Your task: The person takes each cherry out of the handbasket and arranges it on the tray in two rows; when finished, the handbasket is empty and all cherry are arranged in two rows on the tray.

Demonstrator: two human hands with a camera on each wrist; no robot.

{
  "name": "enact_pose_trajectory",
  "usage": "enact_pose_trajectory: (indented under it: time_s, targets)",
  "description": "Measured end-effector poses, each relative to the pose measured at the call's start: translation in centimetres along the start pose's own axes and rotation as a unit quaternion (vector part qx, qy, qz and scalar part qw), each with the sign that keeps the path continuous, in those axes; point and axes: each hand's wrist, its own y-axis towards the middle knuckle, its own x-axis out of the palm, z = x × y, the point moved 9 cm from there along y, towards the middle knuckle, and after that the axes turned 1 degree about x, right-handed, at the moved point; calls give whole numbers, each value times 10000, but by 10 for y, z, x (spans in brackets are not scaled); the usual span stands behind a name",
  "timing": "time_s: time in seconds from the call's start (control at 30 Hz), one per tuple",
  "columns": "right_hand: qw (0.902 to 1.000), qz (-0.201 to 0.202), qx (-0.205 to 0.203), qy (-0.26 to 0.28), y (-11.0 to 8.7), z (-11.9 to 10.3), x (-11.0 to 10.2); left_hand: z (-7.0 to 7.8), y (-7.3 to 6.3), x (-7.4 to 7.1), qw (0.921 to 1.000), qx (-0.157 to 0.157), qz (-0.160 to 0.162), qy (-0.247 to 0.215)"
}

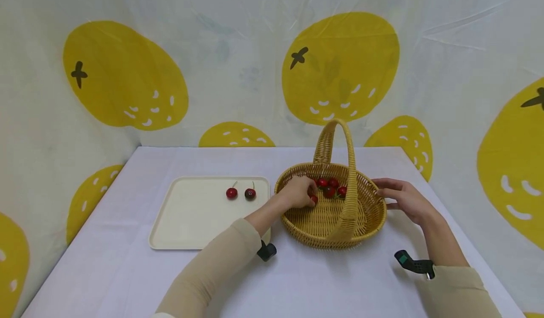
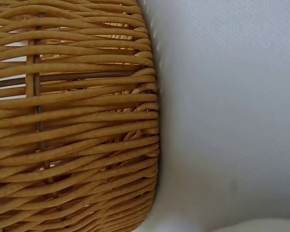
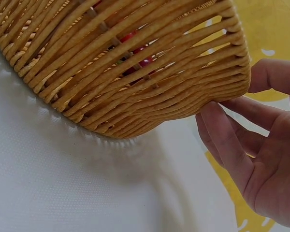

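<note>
Basket (image 1: 323,216) appears steadied by right hand (image 1: 404,201), fingers loosely curled on rim (image 3: 241,63); left hand (image 1: 299,193), fingers curled in, pinches a cherry (image 1: 314,198).

a pale, slightly glossy wall sheet (image 1: 238,67) printed with big rounded yellow fruits (image 1: 127,77), dark-stemmed and white-flecked, rises beyond the left, far and right edges of the white cloth-covered tabletop (image 1: 323,285). creases run above the far right corner; soft light leaves blurred shadows.

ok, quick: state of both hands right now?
Left hand: fingers curled at a cherry inside the basket; whether it's gripped can't be told.
Right hand: holding the basket's rim.
</note>
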Motion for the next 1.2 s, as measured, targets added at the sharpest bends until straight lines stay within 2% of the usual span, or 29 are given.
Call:
enact_pose_trajectory:
  time_s: [0.2, 0.33, 0.63, 0.9, 1.2]
  targets:
    - [10000, 19, 33, -1, 0, 0, 1, 1, -2, -1, 9999, 61, 40, 106]
    - [10000, 11, 29, 34, 0, 0, 1, 3, -5, -7, 9997, 125, 145, 165]
    - [10000, 27, 46, 15, 1, 3, 0, 3, -18, -29, 9972, 383, 534, -366]
    - [10000, 65, -21, 13, 2, 4, 0, -3, -31, -40, 9934, 273, 740, -827]
    - [10000, 60, -59, -4, 1, 4, 1, -11, -46, -55, 9859, 154, 1233, -1119]
